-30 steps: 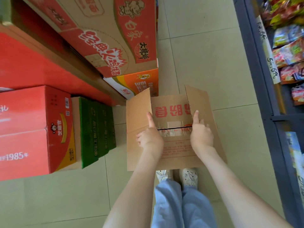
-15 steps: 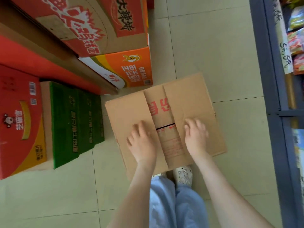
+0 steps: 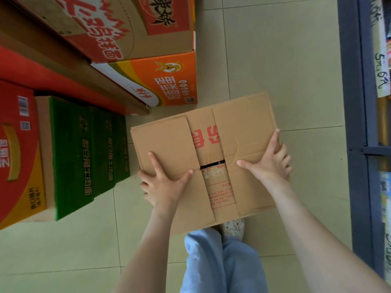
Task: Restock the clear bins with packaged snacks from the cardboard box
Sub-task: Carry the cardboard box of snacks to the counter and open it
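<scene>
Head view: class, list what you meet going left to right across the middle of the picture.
Red carton → green carton → left hand → right hand → dark shelf upright. Both hands grip the cardboard box, which spans them, so it is left out.

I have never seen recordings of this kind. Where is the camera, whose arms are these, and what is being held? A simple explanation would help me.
There is no machine here: a person wears one camera on the head, looking down, so the arms are their own. The left hand and right hand hold a brown cardboard box by its side edges, thumbs on top. Its flaps are folded shut, hiding the contents. A shoe shows under its near edge, so it seems lifted off the tiled floor. On the left stand a green carton, an orange carton and a red carton. On the right is a dark shelf; its goods are too blurred to name.
</scene>
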